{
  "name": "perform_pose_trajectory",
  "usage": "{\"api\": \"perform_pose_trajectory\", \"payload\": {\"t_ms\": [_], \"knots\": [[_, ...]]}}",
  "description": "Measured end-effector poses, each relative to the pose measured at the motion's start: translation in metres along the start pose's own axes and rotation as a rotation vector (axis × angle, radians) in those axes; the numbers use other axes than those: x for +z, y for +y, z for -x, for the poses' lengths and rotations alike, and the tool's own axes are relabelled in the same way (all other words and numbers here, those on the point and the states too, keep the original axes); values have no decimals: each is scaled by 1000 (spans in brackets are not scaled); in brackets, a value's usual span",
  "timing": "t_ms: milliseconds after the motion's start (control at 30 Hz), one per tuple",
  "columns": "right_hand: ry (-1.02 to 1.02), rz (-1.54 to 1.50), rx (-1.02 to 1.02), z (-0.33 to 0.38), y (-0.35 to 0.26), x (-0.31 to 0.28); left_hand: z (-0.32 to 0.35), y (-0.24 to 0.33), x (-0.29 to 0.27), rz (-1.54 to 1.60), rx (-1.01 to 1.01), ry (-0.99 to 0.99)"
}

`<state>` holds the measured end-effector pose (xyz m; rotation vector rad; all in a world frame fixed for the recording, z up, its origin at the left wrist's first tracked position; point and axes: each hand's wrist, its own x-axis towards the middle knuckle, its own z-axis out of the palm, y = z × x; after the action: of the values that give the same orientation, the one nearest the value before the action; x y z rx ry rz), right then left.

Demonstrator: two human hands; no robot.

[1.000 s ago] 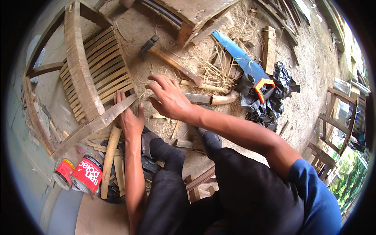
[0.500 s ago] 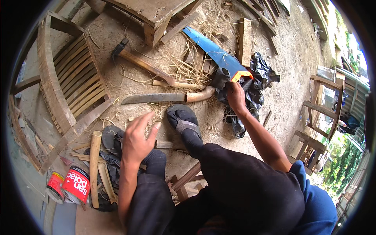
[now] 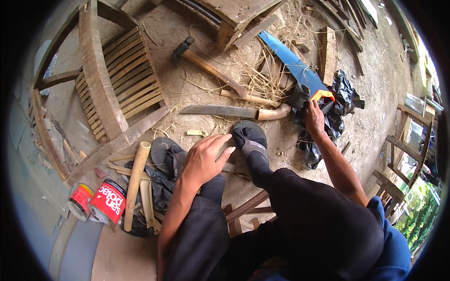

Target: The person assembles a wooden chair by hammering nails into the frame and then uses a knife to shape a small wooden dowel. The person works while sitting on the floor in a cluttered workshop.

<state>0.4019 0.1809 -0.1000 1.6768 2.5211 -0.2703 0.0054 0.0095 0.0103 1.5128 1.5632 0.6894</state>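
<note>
My right hand (image 3: 314, 117) is closed at the near edge of a crumpled black plastic bag (image 3: 345, 96), its fingers pinching the plastic. Just beyond those fingers is the orange handle (image 3: 322, 95) of a handsaw, whose blue blade (image 3: 293, 61) slants up and left over straw-like fibres. My left hand (image 3: 205, 159) hovers above my shins, empty, thumb apart from the fingers. Ahead of it lies a machete (image 3: 220, 110) with a curved wooden handle, its blade pointing left. Farther off, a hammer (image 3: 211, 69) with a dark head and wooden handle rests on the ground.
A slatted wooden chair (image 3: 133, 75) lies at the left. Two red cans (image 3: 108, 201) stand at lower left beside a peeled wooden stick (image 3: 137, 185). A low wooden table (image 3: 234, 14) is at the far side, near a wood block (image 3: 327, 54). Wooden frames (image 3: 403, 145) stand at right.
The whole view has swung, so the scene sits farther right. My left hand has drifted slightly right, closer to my right foot. My right hand keeps its place at the bag beside the saw handle.
</note>
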Motion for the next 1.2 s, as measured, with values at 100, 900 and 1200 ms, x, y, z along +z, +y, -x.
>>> {"api": "perform_pose_trajectory", "payload": {"t_ms": [100,900,1200], "knots": [[-30,20,-2,-2,-2,0,0,1,2,13,-2,-24],[15,-216,74,-5,0,7,-8,6,4,36,4,-51],[-8,-272,44,-4,-1,1,-5,2,4,65,10,-35]]}}
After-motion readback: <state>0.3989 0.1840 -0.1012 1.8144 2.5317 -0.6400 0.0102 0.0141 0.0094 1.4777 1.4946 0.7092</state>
